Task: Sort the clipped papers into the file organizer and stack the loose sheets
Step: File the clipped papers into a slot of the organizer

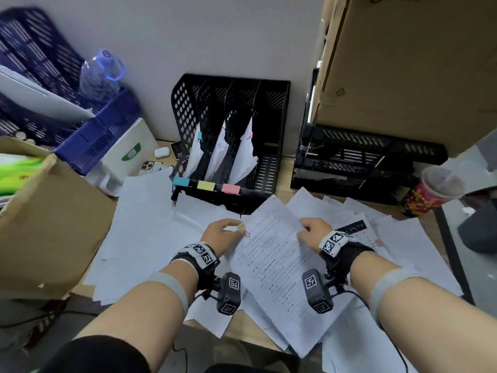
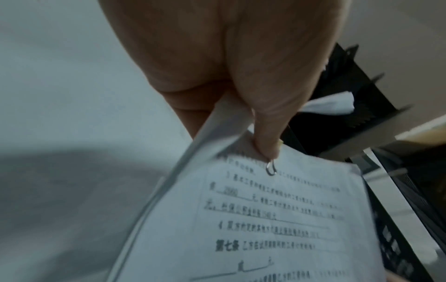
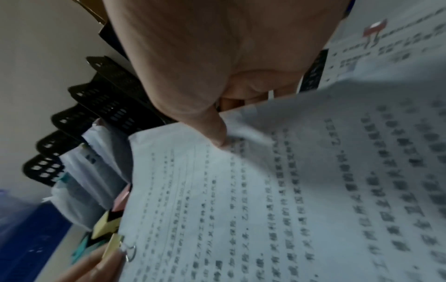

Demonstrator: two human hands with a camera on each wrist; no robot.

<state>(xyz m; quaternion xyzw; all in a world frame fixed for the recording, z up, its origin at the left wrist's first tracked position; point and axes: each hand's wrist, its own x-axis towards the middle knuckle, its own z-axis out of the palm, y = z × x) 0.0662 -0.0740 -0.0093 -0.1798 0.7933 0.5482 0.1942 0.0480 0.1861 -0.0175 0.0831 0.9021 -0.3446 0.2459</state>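
Clipped papers point(image 1: 271, 254) sit between both hands above the loose sheets point(image 1: 139, 227): left hand point(image 1: 224, 234) pinches the yellow-clipped corner, right hand point(image 1: 313, 234) grips the opposite edge.

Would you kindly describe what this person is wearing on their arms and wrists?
Both forearms are bare. Each wrist carries a black strap with white square-patterned marker tags, plus a small black camera bearing similar tags and a thin black cable. A pale grey band circles each forearm. A black sleeve covers the left upper arm.

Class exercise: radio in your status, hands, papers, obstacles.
Left hand pinches yellow binder clip corner of printed paper bundle; right hand grips opposite edge. Black mesh file organizer ahead, unobstructed.
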